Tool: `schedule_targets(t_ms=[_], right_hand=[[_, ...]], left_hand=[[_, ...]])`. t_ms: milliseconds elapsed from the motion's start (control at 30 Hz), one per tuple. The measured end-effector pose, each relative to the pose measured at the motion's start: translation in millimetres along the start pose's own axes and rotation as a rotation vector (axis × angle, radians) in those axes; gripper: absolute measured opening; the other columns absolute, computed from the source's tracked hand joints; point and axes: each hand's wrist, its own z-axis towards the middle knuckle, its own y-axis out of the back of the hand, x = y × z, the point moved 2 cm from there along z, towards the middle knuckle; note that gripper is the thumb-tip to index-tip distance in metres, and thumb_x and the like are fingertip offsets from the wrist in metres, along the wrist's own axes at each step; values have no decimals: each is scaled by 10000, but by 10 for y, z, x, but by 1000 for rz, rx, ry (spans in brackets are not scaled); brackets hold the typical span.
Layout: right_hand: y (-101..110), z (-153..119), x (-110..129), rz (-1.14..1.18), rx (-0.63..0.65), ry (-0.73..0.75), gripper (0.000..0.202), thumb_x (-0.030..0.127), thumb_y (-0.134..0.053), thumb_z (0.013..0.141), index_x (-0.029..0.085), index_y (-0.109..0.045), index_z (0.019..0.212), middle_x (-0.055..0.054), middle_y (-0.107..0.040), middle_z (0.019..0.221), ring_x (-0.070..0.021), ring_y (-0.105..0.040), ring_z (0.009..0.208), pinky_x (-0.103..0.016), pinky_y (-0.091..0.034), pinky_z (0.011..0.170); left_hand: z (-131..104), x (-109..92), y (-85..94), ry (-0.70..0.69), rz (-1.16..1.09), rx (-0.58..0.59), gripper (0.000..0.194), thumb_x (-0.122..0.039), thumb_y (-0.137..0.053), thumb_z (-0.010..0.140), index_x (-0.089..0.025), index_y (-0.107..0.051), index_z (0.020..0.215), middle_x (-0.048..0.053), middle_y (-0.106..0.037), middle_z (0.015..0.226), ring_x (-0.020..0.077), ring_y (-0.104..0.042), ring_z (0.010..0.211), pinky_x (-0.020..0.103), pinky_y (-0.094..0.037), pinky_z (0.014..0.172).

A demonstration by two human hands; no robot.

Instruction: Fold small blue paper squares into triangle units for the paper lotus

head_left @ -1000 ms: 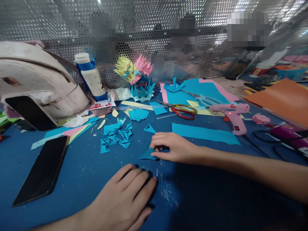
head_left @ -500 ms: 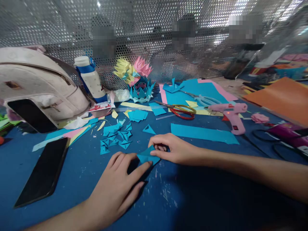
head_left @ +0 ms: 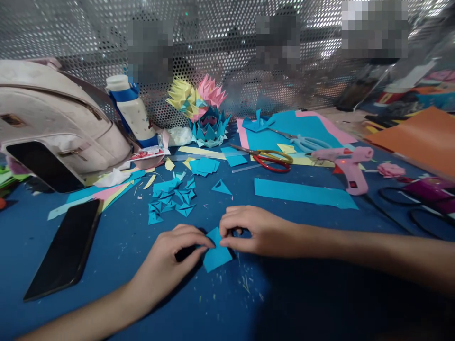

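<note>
A small square of blue paper [head_left: 217,258] lies on the blue table between my hands. My left hand [head_left: 174,255] pinches its left edge between thumb and forefinger. At the upper right edge, my right hand [head_left: 254,230] grips the same paper with thumb and curled fingers. Beyond them are several folded blue paper pieces [head_left: 172,199], with a single folded blue triangle [head_left: 222,187] just to their right. Further back lies a stack of blue paper squares [head_left: 204,166].
Right: a blue paper strip [head_left: 305,193], a pink glue gun [head_left: 350,166] and red-and-yellow scissors [head_left: 272,161]. Left: two phones [head_left: 66,248], one leaning on a backpack [head_left: 53,113]. Behind stand a bottle [head_left: 133,113] and folded paper flowers [head_left: 209,125] before a perforated metal screen.
The blue paper was partly folded over under my fingers; now it lies opened out as a square. My left hand's fingers have drawn together on its left edge.
</note>
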Motion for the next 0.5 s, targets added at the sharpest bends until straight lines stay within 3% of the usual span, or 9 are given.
schedule_targets(t_ms=[133, 267, 333, 500], right_hand=[[-8, 27, -51, -82, -72, -36, 111, 251, -671, 887, 179, -605, 835, 18, -645, 817, -140, -524, 804, -280, -357, 766], [-33, 39, -114, -149, -83, 10, 93, 182, -692, 852, 181, -601, 836, 18, -628, 818, -141, -519, 800, -272, -358, 739], [-42, 39, -135, -195, -95, 83, 88, 184, -676, 868, 178, -600, 826, 7, -622, 814, -148, -513, 806, -275, -361, 737], [-18, 18, -156, -358, -107, 401, 113, 220, -527, 980, 184, -619, 925, -25, -669, 941, -152, -537, 898, -302, -376, 819]], left_hand=[[-9, 37, -20, 13, 48, 10, 159, -104, -595, 927, -241, -646, 991, -39, -688, 920, 121, -625, 865, 238, -470, 772], [-24, 51, -5, 57, 114, -21, 332, -77, -622, 891, -231, -538, 1172, -11, -635, 953, 142, -592, 852, 251, -465, 724], [-24, 48, 1, 54, 137, -22, 358, -78, -630, 890, -234, -525, 1195, -16, -620, 917, 146, -579, 835, 256, -455, 713], [-37, 10, 19, -69, 181, 51, 149, -102, -563, 971, -216, -603, 1058, -6, -647, 982, 146, -578, 922, 301, -430, 833]])
